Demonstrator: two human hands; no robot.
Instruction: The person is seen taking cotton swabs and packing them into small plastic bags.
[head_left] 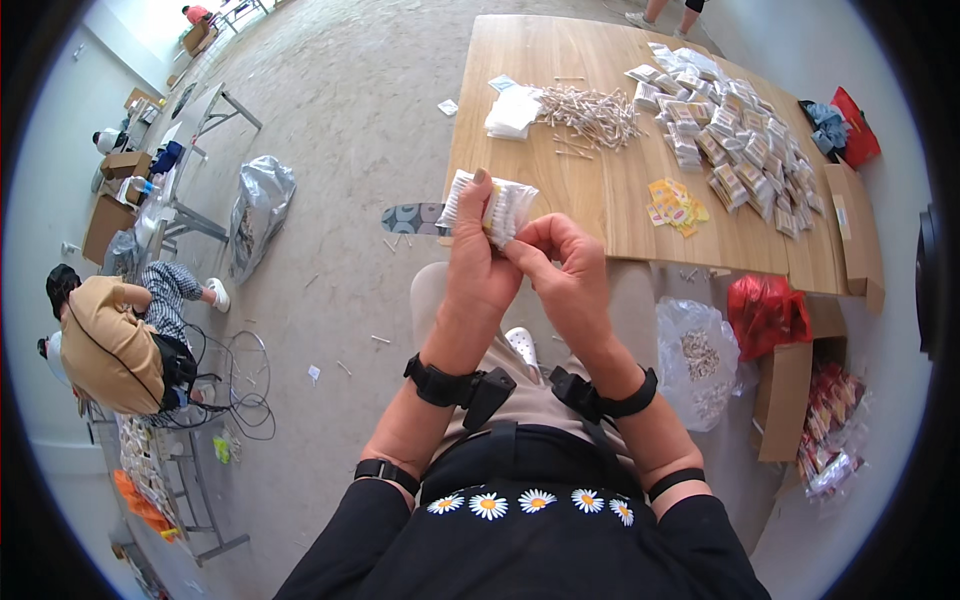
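My left hand point(474, 255) grips a small clear plastic bag of cotton swabs point(512, 207), its thumb laid along the front. The fingers of my right hand point(568, 268) pinch the bag's lower right end. Both hands are over the table's near edge. Beyond them, loose cotton swabs point(595, 112) lie in a heap on the wooden table point(560, 215). Left of that heap sits a stack of flat white plastic bags point(513, 112). Small yellow and orange cards point(677, 205) are spread to the right of my hands.
A large pile of filled swab packets point(735, 130) covers the table's right side. Below stand a clear sack point(697, 365), a red bag point(768, 312) and a cardboard box point(783, 400). At left, a person point(115, 340) sits near cables; a silvery sack point(262, 215) stands on the floor.
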